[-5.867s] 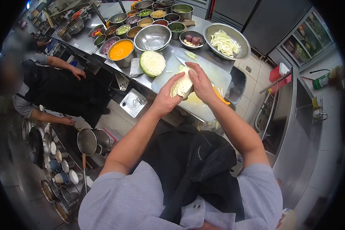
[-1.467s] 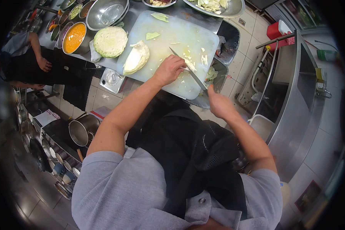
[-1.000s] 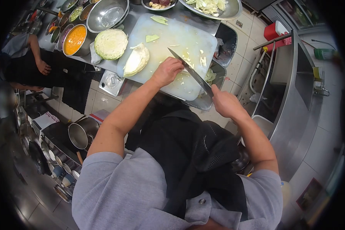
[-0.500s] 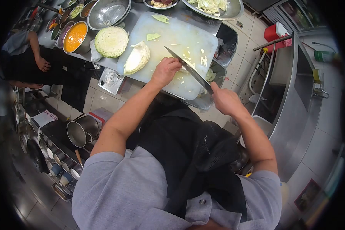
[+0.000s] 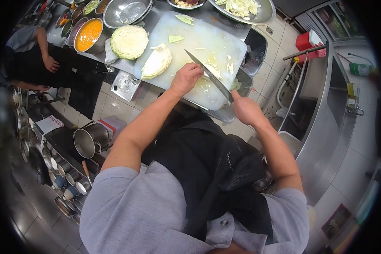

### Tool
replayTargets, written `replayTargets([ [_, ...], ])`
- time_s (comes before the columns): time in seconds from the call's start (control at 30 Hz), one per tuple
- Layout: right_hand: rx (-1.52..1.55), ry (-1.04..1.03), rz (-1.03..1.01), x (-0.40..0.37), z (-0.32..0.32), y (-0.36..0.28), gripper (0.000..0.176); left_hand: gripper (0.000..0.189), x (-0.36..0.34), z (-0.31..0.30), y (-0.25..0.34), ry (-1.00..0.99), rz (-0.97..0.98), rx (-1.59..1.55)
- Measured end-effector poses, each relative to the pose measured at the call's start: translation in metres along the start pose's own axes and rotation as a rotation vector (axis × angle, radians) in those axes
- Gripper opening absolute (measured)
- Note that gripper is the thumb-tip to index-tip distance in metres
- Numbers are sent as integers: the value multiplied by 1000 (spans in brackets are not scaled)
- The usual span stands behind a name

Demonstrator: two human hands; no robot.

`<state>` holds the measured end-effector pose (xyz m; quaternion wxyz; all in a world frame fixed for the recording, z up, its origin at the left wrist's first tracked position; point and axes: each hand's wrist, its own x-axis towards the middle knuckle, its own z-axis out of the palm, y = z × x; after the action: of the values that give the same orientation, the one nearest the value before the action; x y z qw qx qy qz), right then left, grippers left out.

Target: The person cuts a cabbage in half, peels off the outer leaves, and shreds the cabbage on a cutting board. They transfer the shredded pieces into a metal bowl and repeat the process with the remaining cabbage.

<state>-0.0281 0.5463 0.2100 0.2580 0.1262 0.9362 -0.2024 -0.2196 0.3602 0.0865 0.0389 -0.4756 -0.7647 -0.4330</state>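
My right hand (image 5: 245,109) is wrapped round the handle of a large kitchen knife (image 5: 211,78), its blade slanting across the white cutting board (image 5: 190,36). Against the near side of the blade, my left hand (image 5: 188,78) has its fingers curled down on a small piece of cabbage, mostly hidden by hand and knife. Pale cabbage shreds (image 5: 230,68) are scattered beyond the blade. A cut cabbage wedge (image 5: 157,62) rests on the board to the left, and a bigger cabbage half (image 5: 130,42) sits cut face up beside the board.
A metal bowl of cut cabbage (image 5: 264,16) stands past the board's far edge. Orange liquid fills a pot (image 5: 89,36) at the left, near stacked metal bowls (image 5: 126,12). A dark bin (image 5: 255,53) is right of the table. Another person's hand (image 5: 51,64) shows at far left.
The board and everything around it have shifted slightly rightward in view. Both hands keep nearly the same pose, and the knife stays beside the left fingers, its angle slightly changed.
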Motion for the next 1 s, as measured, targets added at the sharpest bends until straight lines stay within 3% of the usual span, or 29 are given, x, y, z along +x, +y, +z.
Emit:
replayTargets([
  [0.17,-56,-80,14,-17,-27,-12,20,15,-3,1,-1,12,17,5],
  [0.37,-2,14,-5,21,50,9,23,15,-1,1,1,-10,-25,-33],
  [0.77,-27,-66,-10,-6,-20,-10,25,17,-7,1,-5,53,10,-8],
  [1.0,45,3,-21,34,49,7,26,17,-8,-1,-2,28,-11,-23],
])
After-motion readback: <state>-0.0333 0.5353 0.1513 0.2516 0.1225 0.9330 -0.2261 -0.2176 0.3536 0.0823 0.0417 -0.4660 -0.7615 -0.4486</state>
